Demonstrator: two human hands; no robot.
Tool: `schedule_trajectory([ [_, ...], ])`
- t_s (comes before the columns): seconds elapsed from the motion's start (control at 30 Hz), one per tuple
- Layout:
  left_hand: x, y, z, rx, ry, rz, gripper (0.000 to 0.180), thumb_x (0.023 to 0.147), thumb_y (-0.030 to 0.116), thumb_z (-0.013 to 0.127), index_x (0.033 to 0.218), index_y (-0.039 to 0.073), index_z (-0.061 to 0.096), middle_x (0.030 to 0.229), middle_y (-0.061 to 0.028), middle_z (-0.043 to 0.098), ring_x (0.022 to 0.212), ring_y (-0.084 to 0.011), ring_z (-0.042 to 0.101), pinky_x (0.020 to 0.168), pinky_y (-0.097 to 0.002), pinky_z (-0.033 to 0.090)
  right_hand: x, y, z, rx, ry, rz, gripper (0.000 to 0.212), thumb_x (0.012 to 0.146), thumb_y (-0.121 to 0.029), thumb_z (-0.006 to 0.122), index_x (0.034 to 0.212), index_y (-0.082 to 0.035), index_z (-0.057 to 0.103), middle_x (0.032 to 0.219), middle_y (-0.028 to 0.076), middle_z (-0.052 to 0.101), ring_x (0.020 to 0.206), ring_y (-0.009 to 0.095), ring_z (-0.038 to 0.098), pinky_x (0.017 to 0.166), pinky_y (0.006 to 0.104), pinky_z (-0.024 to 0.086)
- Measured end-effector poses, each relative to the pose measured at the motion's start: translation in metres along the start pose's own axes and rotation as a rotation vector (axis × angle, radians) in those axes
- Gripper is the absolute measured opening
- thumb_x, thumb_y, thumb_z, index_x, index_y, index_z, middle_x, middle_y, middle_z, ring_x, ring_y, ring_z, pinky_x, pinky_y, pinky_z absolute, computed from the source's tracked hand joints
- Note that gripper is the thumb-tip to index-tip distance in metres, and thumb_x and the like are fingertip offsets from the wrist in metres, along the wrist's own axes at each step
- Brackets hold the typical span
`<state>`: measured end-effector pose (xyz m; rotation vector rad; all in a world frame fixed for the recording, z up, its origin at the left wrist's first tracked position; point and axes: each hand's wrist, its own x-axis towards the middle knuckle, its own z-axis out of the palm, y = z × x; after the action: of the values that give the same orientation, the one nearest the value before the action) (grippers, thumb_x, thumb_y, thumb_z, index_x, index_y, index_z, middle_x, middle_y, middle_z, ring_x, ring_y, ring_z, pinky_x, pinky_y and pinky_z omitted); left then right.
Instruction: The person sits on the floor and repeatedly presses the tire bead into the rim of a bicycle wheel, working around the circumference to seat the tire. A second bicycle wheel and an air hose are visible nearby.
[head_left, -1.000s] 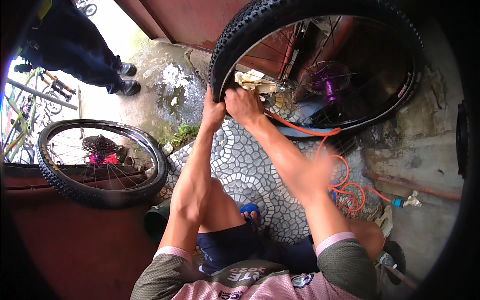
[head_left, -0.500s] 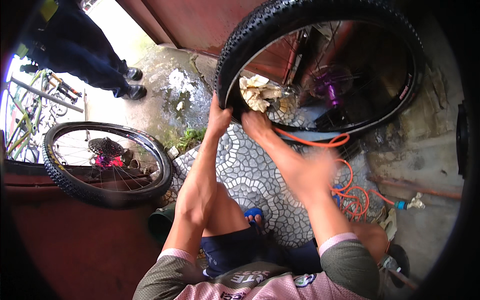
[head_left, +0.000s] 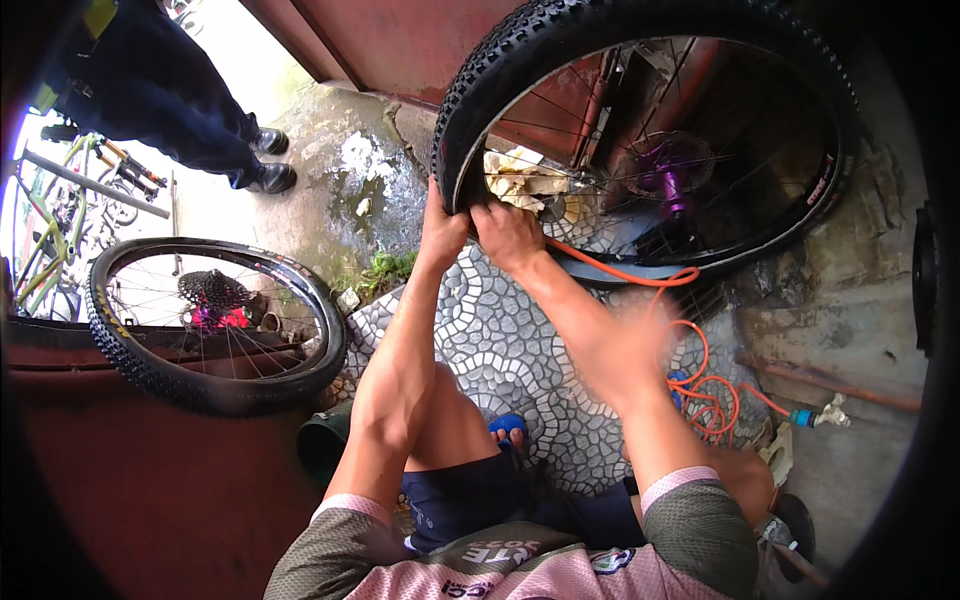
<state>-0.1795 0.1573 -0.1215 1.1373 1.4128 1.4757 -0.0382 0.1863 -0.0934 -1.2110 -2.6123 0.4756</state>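
Note:
A bicycle wheel (head_left: 676,190) with a knobby black tyre and a purple hub stands tilted in front of me. At its near left side, my left hand (head_left: 443,232) is closed round the outer edge of the tyre (head_left: 468,110). Close beside it, my right hand (head_left: 510,236) has its fingers curled against the inner side of the same tyre and rim; its fingertips are partly hidden. An orange hose (head_left: 625,274) runs along the lower part of the wheel, below my right hand. Pale crumpled material (head_left: 520,178) shows behind the spokes.
A second bicycle wheel (head_left: 322,370) with a cassette (head_left: 214,292) lies at the left. A person in dark trousers (head_left: 175,110) stands at the far left near several bicycles (head_left: 60,220). The hose coils over pebbled paving (head_left: 500,330) towards a tap (head_left: 834,411) on the right.
My right hand has shifted slightly left, nearer my left hand, along the tyre. The wheel has moved a little to the right. My left hand keeps its grip.

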Motion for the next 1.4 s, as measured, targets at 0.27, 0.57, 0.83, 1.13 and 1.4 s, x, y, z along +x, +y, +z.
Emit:
schedule_trajectory([
  [0.27,0.015,0.060,0.007,0.253,0.236,0.340,0.087,0.086,-0.003,0.067,0.162,0.004,0.025,0.142,-0.0238,0.058,0.128,-0.0292,0.061,0.103,-0.0349,0.052,-0.005,-0.016,0.009,0.427,0.312,0.161,0.034,0.100,-0.024,0.055,0.127,-0.004,0.047,0.077,0.028,0.070,0.071,0.049,0.070,0.062,0.0592,0.056],
  [0.57,0.017,0.081,-0.024,0.317,-0.113,0.118,0.082,0.077,-0.008,0.071,0.151,0.003,0.038,0.125,-0.0106,0.065,0.111,-0.0213,0.063,0.099,-0.0334,0.052,-0.017,-0.029,0.082,1.153,0.523,0.526,0.034,0.096,-0.034,0.066,0.084,-0.002,0.070,0.074,0.018,0.070,0.076,0.036,0.072,0.071,0.0444,0.054],
  [0.83,0.026,0.064,-0.049,-0.320,-0.269,0.025,0.078,0.076,-0.008,0.063,0.151,0.000,0.041,0.129,-0.0138,0.063,0.115,-0.0248,0.064,0.101,-0.0366,0.052,0.004,-0.057,-0.019,1.205,0.403,0.511,0.026,0.096,-0.022,0.063,0.112,-0.006,0.075,0.096,0.026,0.074,0.086,0.038,0.075,0.077,0.0462,0.058],
  [1.13,0.020,0.071,-0.048,-0.222,-0.281,0.045,0.078,0.076,-0.003,0.067,0.150,0.000,0.044,0.135,-0.0132,0.062,0.124,-0.0264,0.060,0.110,-0.0374,0.047,-0.001,-0.054,-0.018,1.177,0.511,0.441,0.026,0.095,-0.021,0.063,0.101,0.002,0.073,0.088,0.028,0.072,0.079,0.043,0.073,0.071,0.0478,0.057],
  [1.4,0.021,0.077,-0.034,-0.273,-0.297,0.028,0.084,0.073,-0.007,0.064,0.153,0.002,0.040,0.142,-0.0132,0.058,0.131,-0.0263,0.056,0.114,-0.0396,0.042,0.007,-0.038,0.014,1.110,0.580,0.445,0.027,0.099,-0.024,0.061,0.108,-0.002,0.074,0.086,0.025,0.073,0.075,0.040,0.072,0.067,0.0478,0.057],
])
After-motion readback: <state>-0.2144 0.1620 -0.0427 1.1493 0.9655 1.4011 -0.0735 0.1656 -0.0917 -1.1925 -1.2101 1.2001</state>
